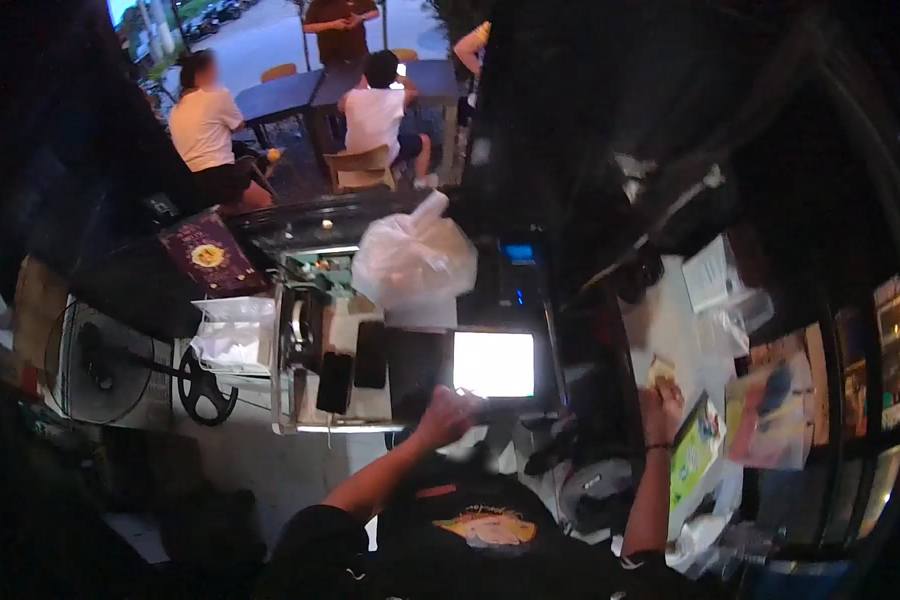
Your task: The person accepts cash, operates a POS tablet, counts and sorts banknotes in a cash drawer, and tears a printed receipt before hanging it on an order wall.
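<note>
My left hand [448, 415] is at the lower left edge of a brightly lit screen [494, 364], its fingers bent and blurred, so what they hold, if anything, cannot be made out. Out to the right, my right hand [662, 398] rests at the near end of a pale counter [670, 310], with a small pale item [661, 369] at its fingertips. A green printed card [696, 455] lies just beside the right wrist. Behind the screen stands a filled, knotted white plastic bag [416, 262].
Two dark phones [335, 383] lie left of the screen. Further left are a wire tray of papers [235, 345], a fan [100, 360] and a dark menu [210, 254]. Several people sit or stand around an outside table [280, 92]. Plastic packets [770, 410] hang at the right.
</note>
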The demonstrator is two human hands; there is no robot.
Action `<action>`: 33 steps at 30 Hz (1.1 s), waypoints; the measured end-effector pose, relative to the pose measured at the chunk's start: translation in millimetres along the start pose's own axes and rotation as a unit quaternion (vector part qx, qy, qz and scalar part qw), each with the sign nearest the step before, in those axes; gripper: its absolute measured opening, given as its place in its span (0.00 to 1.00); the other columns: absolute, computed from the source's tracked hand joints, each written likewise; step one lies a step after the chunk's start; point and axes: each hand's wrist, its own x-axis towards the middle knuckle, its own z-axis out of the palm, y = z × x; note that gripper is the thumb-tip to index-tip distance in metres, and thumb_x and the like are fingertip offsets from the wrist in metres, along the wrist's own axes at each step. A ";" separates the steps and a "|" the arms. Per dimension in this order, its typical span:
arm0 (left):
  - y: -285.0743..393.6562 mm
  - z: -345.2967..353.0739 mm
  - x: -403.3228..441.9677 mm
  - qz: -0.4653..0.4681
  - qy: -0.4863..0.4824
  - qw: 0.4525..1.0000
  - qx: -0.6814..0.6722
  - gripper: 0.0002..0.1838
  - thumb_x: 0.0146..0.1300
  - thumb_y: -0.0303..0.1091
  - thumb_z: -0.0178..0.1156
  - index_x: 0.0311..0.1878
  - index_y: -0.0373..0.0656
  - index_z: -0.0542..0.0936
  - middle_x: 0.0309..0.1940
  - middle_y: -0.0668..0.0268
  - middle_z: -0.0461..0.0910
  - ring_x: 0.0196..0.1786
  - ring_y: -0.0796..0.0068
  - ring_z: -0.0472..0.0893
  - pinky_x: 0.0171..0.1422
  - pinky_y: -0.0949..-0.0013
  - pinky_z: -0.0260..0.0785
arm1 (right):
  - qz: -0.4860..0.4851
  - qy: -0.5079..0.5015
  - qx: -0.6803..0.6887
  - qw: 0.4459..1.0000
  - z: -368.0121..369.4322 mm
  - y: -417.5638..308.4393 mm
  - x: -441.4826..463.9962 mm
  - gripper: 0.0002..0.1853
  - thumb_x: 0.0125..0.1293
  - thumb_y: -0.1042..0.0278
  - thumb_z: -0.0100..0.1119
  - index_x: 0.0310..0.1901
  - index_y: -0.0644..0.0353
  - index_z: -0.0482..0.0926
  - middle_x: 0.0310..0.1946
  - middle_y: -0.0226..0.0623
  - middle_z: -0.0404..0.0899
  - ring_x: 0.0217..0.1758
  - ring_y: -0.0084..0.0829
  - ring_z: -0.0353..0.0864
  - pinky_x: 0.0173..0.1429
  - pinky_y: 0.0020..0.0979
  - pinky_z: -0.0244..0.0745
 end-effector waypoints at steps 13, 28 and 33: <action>66.7 -44.9 206.1 0.156 -0.026 0.960 -0.231 0.23 0.51 0.34 0.60 0.52 0.41 0.70 0.50 0.55 0.72 0.54 0.53 0.70 0.59 0.55 0.61 | 0.031 -0.035 -0.121 0.991 -7.4 -16.7 12.3 0.07 0.57 0.69 0.53 0.37 0.59 0.74 0.31 0.46 0.78 0.34 0.49 0.77 0.36 0.44 0.74; 230.9 51.4 343.3 0.136 -0.192 0.964 -0.122 0.22 0.53 0.46 0.56 0.46 0.41 0.76 0.44 0.56 0.76 0.50 0.57 0.75 0.49 0.57 0.68 | 0.435 0.192 0.498 0.725 -17.6 8.9 2.9 0.15 0.59 0.72 0.58 0.48 0.67 0.75 0.40 0.39 0.80 0.42 0.33 0.81 0.48 0.29 0.75; 160.7 104.5 299.3 0.020 -0.061 0.925 -0.376 0.24 0.53 0.52 0.59 0.43 0.40 0.78 0.38 0.52 0.79 0.43 0.55 0.80 0.47 0.58 0.71 | 0.425 0.087 0.749 0.501 -24.5 7.5 23.6 0.08 0.63 0.67 0.55 0.42 0.57 0.75 0.35 0.32 0.79 0.38 0.25 0.77 0.38 0.24 0.72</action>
